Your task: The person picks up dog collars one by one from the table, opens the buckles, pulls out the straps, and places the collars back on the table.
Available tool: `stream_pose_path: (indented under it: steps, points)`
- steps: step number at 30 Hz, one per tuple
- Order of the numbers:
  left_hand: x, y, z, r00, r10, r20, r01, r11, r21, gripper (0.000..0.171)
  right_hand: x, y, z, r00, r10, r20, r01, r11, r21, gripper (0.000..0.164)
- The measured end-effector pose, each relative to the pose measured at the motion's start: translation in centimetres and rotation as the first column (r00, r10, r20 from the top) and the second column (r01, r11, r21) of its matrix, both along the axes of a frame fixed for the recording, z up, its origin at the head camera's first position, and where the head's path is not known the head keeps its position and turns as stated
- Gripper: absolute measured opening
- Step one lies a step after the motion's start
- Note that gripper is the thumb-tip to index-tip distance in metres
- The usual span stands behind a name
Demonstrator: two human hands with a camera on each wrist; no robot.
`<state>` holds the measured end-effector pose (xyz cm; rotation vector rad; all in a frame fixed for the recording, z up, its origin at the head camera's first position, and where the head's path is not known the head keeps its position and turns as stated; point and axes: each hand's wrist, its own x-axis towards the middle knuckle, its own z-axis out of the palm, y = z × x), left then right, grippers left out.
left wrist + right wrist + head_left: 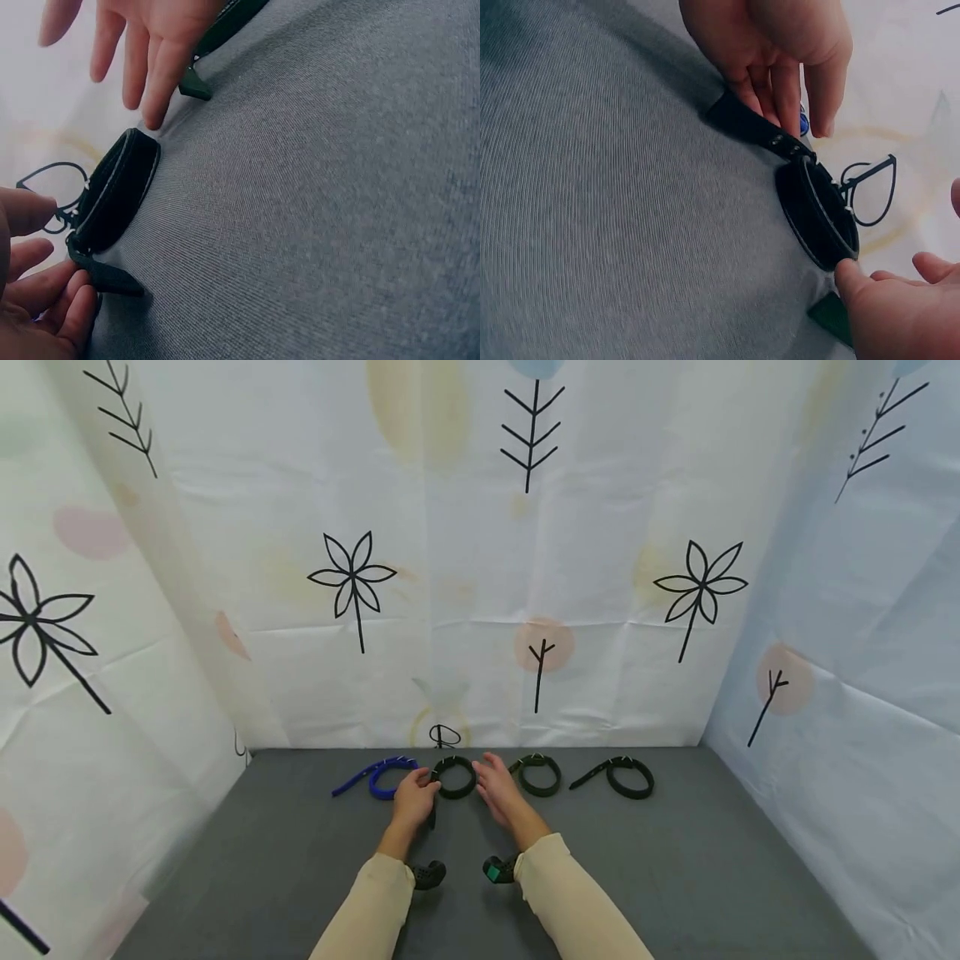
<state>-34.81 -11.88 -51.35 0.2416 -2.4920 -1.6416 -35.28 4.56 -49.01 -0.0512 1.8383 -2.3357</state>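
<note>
Arranging a coiled strap (454, 794), apparently.
Left hand (413, 799) touches its tail (114, 279), thumb apart; right hand (501, 787) uncurled alongside; release next likely needs care.

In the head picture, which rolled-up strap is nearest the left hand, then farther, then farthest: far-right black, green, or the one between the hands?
1. Between-hands strap: beside the left hand.
2. Green strap: past the right hand.
3. Black strap: at the far right.

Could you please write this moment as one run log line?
left hand: touches loose end of black strap | right hand: open beside same strap | neighbours: blue strap, green strap
</note>
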Motion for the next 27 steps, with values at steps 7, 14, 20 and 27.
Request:
stream_pose_path:
  steps: [7,14,20,27]
  points:
    - [-0.1,0.9,-0.2,1.0,0.015,-0.015,-0.015,1.0,-0.007,0.045,0.2,-0.7,-0.3,1.0,-0.02,0.007,0.019,0.994,0.104,0.058]
    - [0.2,1.0,-0.1,0.997,0.073,-0.021,-0.071,0.996,0.062,0.042,0.5,-1.7,0.0,0.992,-0.127,0.021,0.121,0.974,0.194,0.056]
    - [0.6,0.6,-0.3,0.986,0.154,-0.07,-0.143,0.98,0.142,0.037,1.2,-2.4,0.5,0.974,-0.224,0.031,0.214,0.957,0.194,0.051]
    - [1.8,0.7,-0.2,0.991,0.084,-0.103,-0.065,0.982,0.177,0.045,1.6,-1.6,0.6,0.949,-0.313,0.044,0.307,0.946,0.102,0.033]
